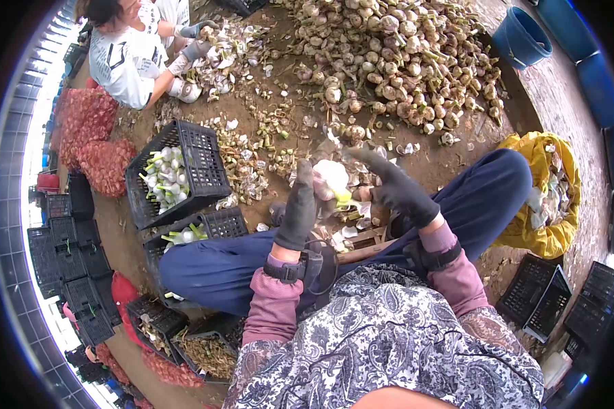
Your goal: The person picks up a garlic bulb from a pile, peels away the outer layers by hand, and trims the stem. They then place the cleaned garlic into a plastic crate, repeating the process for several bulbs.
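A whitish garlic bulb with a yellow-green cut stem is held up in front of my knees. My left hand, in a dark glove, has its fingers against the bulb's left side. To the right of the bulb is my right hand, also gloved, with index finger and thumb spread apart. Nothing clear shows between its fingers, though the thumb side is close to the stem and partly blurred. Loose garlic skins and stem pieces lie beneath both hands.
A large garlic heap lies ahead. Black crates with trimmed bulbs stand left, near red mesh sacks. A co-worker sits at upper left. On the right are a yellow sack of peelings and a blue bucket.
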Demonstrator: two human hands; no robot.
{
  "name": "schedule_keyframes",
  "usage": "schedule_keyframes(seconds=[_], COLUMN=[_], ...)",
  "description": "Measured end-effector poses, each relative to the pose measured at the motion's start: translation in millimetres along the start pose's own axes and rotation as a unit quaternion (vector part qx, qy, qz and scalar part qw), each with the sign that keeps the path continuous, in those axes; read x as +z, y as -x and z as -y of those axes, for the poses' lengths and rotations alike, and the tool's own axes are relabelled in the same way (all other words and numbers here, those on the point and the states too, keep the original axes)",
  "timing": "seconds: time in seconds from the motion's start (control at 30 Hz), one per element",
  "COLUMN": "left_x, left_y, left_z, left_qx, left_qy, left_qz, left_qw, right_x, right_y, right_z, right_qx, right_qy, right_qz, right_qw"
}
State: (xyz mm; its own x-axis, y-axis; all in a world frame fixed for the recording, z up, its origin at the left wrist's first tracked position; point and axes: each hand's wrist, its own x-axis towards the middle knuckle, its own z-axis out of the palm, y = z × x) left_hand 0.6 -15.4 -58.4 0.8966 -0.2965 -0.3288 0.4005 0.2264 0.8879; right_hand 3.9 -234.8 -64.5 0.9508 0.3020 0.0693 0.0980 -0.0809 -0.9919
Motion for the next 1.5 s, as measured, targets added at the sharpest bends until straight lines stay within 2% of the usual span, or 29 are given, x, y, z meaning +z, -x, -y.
schedule_keyframes(seconds=[0.07,0.1,0.2,0.23,0.33,0.37,0.47,0.53,0.57,0.67,0.7,0.8,0.9,1.0,1.03,1.07,1.13,1.17,1.3,1.4,1.47,1.5], left_x=[11,6,22,25,21,18,23,19,20,23,23,14,26,28,21,18,7,4,2,14,17,18], left_y=[-4,-5,1,1,2,3,3,-1,-2,1,-2,-6,1,-8,-7,-7,-13,-17,-7,-3,-3,-3], left_z=[11,4,-27,-28,-28,-29,-29,-21,-23,-36,-36,-27,-30,-20,-24,-23,-11,-9,0,-12,-23,-28], left_qx=[0.040,0.061,0.116,0.204,0.388,0.429,0.399,0.271,0.199,0.170,0.309,0.404,0.405,0.326,0.252,0.202,0.097,0.133,0.050,0.031,-0.020,-0.045], left_qy=[-0.010,-0.068,-0.341,-0.361,-0.544,-0.590,-0.588,-0.430,-0.341,-0.278,-0.421,-0.539,-0.630,-0.434,-0.415,-0.321,-0.118,-0.109,-0.054,-0.012,0.106,0.164], left_qz=[-0.088,-0.035,-0.032,-0.053,-0.090,-0.068,-0.099,-0.114,-0.119,-0.057,-0.049,-0.003,-0.060,-0.088,-0.074,-0.089,-0.117,-0.098,-0.055,-0.036,-0.029,-0.025], left_qw=[0.995,0.995,0.932,0.909,0.738,0.681,0.697,0.853,0.911,0.944,0.851,0.739,0.659,0.835,0.871,0.921,0.981,0.980,0.996,0.999,0.994,0.985], right_x=[14,20,23,22,29,29,30,29,29,25,23,20,18,13,10,8,14,15,16,21,17,17], right_y=[2,3,-2,5,9,9,6,7,7,9,9,8,11,12,13,14,10,8,11,13,9,8], right_z=[15,4,3,17,-5,-7,-7,3,7,0,-2,5,18,9,5,2,-5,-4,1,4,3,-1], right_qx=[0.018,0.040,0.026,0.119,0.072,0.075,0.080,0.062,0.053,0.078,0.075,0.083,0.106,0.082,0.082,0.082,0.029,0.003,0.038,-0.038,-0.019,0.000], right_qy=[-0.185,-0.164,-0.137,-0.205,-0.168,-0.183,-0.230,-0.277,-0.300,-0.276,-0.242,-0.164,-0.147,-0.155,-0.158,-0.161,-0.307,-0.377,-0.382,-0.262,-0.285,-0.341], right_qz=[0.048,0.017,-0.027,-0.025,-0.051,-0.044,-0.017,-0.022,-0.025,-0.041,-0.039,-0.033,-0.028,-0.010,0.003,0.016,0.001,-0.006,-0.028,-0.059,-0.035,-0.031], right_qw=[0.981,0.986,0.990,0.971,0.982,0.979,0.970,0.959,0.952,0.957,0.967,0.982,0.983,0.984,0.984,0.983,0.951,0.926,0.923,0.963,0.958,0.940])
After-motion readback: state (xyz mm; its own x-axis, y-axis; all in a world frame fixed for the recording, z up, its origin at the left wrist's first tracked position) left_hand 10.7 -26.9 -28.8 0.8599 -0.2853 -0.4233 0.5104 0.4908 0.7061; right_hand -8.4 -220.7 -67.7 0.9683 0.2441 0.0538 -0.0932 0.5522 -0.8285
